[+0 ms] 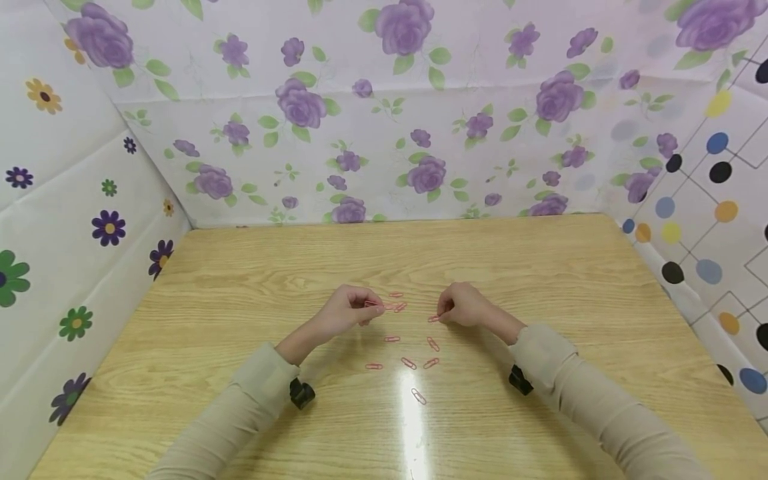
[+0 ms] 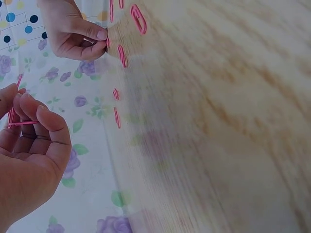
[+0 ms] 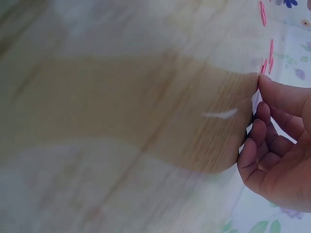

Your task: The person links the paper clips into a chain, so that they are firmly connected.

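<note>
My left hand (image 1: 347,311) pinches linked pink paper clips (image 2: 23,123) between thumb and fingers, a little above the table. One clip of these points to the right from the fingertips, close to loose clips. On the other side, my right hand (image 1: 465,305) is down at the tabletop, thumb and index finger pinching a single pink paper clip (image 1: 433,319). In the right wrist view its fingertips touch the wood, and the clip is mostly hidden. Between and below the hands lie several loose paper clips (image 1: 409,363), including one paper clip (image 1: 396,295) just beyond the left hand.
The wood-grain table (image 1: 240,267) meets a flowered cloth (image 1: 360,133) at its far edge. More patterned cloth hangs along the left and right sides. A bright reflection streaks the near middle of the tabletop. Each wrist carries a small black camera (image 1: 302,393).
</note>
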